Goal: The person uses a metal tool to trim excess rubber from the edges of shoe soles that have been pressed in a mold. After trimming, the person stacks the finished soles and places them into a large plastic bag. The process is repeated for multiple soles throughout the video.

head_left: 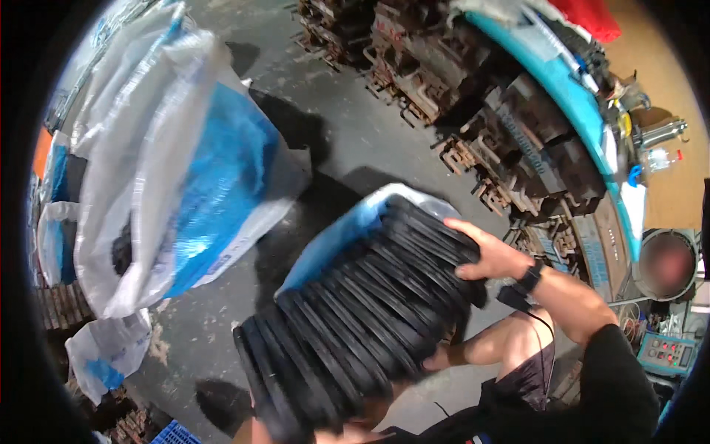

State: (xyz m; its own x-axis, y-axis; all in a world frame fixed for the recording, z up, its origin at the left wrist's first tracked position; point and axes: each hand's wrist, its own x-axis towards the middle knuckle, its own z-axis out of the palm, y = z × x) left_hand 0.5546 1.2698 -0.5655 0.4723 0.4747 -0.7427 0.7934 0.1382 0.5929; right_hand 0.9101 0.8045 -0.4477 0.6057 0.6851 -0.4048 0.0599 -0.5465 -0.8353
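Right hand curled round right end of black parts; left hand mostly hidden, cannot tell grip. Parts in row by small sack; large sack beyond, left. Step seems handling row as block; next move likely needs even squeeze.

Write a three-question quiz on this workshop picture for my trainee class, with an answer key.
1. True or false: the right hand grips the upper end of the row of black pieces.
2. Which colours does the large sack show?
A) red and green
B) white and blue
C) brown and yellow
3. Fill the blank: in the picture, the large sack stands to the ____ of the black pieces.

Key:
1. True
2. B
3. left
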